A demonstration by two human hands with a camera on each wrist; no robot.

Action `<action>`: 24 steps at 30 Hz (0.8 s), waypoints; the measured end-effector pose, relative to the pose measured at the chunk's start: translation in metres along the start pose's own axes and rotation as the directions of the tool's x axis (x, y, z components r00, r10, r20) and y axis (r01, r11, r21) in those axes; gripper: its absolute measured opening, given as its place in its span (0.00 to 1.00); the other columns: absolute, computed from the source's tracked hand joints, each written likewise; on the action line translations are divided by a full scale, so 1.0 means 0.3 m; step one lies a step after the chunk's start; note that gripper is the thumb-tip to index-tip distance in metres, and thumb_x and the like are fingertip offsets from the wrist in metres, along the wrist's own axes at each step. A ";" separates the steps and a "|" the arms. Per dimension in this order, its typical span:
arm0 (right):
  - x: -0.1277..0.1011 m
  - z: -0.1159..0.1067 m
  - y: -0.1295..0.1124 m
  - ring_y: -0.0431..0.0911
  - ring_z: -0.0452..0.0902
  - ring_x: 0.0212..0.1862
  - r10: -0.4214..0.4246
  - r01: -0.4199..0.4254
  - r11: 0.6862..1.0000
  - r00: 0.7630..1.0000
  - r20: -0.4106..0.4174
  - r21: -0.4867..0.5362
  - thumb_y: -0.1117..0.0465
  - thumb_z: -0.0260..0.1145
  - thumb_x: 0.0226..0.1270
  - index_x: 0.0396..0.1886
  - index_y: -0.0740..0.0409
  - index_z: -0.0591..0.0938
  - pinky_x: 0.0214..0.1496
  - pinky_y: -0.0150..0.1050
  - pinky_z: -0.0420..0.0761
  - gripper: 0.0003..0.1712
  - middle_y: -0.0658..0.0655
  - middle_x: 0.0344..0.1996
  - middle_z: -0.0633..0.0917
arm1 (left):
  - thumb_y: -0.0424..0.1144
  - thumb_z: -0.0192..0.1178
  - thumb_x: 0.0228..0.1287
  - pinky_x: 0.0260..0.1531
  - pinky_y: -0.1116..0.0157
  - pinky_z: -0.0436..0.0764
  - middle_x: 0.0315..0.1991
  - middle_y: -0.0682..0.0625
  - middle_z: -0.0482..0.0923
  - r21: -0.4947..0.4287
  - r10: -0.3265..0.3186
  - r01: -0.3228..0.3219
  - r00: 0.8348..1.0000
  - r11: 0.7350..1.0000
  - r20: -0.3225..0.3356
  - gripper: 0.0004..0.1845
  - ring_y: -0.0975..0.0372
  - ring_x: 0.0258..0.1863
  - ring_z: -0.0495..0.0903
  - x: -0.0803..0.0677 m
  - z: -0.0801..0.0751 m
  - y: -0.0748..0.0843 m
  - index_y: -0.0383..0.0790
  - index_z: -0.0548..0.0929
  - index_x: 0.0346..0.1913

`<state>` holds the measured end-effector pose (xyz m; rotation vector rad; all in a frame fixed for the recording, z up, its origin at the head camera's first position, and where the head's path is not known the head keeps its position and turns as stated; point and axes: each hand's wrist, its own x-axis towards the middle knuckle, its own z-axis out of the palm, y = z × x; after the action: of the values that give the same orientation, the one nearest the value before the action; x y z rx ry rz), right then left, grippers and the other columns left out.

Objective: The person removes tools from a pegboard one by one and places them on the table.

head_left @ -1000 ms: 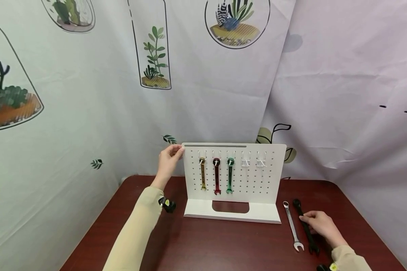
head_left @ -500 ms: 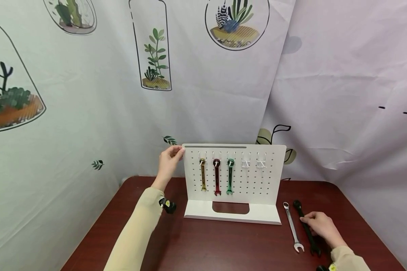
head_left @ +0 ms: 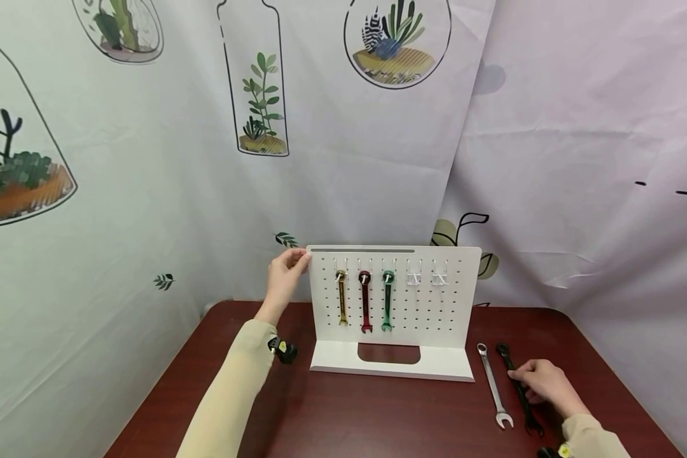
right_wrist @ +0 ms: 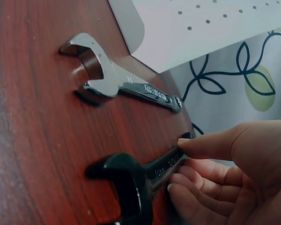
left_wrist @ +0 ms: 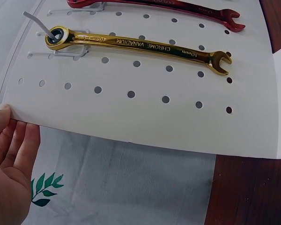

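In the head view, my left hand (head_left: 282,277) pinches the upper left corner of a white pegboard (head_left: 339,335); the left wrist view shows its thumb on the board's front. Off to the right, my right hand (head_left: 546,384) pinches the shank of a black wrench (head_left: 528,415) between thumb and fingers, the wrench low over the table. Its dark open end (right_wrist: 131,180) points toward the right wrist camera. Beside it lies a silver wrench (head_left: 495,388). Hanging from the board by their ring ends are a gold wrench (head_left: 342,302), a red wrench (head_left: 366,306) and a green wrench (head_left: 387,306).
Two bare hooks, a left one (head_left: 414,278) and a right one (head_left: 439,278), sit right of the green wrench. The board's foot (head_left: 334,360) rests on a dark red table (head_left: 378,413). Behind hangs a pale curtain (head_left: 332,191) printed with plants.
The head view has tilted up slightly. The black wrench has shifted a little to the right in my right hand's pinch. My left hand stays on the board's corner.
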<state>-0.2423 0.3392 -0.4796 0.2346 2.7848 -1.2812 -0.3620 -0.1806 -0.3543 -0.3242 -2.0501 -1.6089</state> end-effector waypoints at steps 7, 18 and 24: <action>0.004 -0.001 0.003 0.47 0.79 0.25 0.013 -0.013 1.000 1.000 0.012 0.009 0.58 0.68 0.67 0.33 0.67 0.81 0.28 0.42 0.86 0.14 0.59 0.27 0.79 | 0.40 0.65 0.71 0.40 0.71 0.85 0.42 0.38 0.84 0.013 0.008 -0.008 1.000 1.000 -0.006 0.14 0.51 0.40 0.84 -0.003 0.000 -0.004 0.31 0.84 0.49; -0.002 -0.001 0.011 0.46 0.79 0.25 0.013 -0.013 1.000 1.000 -0.003 0.008 0.58 0.69 0.67 0.32 0.66 0.81 0.28 0.42 0.86 0.14 0.57 0.26 0.79 | 0.40 0.65 0.71 0.39 0.72 0.85 0.41 0.38 0.84 0.001 0.004 -0.004 1.000 1.000 -0.003 0.14 0.49 0.41 0.84 -0.007 0.003 -0.011 0.31 0.84 0.49; 0.000 0.002 0.009 0.46 0.79 0.25 0.013 -0.013 1.000 1.000 -0.007 0.009 0.57 0.69 0.67 0.33 0.66 0.81 0.27 0.41 0.85 0.14 0.58 0.26 0.79 | 0.41 0.65 0.71 0.40 0.71 0.85 0.41 0.38 0.84 -0.004 0.012 -0.012 1.000 1.000 0.000 0.15 0.48 0.41 0.84 -0.002 0.001 -0.006 0.31 0.84 0.49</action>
<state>-0.2418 0.3404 -0.4820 0.2575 2.7797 -1.2923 -0.3624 -0.1806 -0.3561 -0.3380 -2.0413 -1.6063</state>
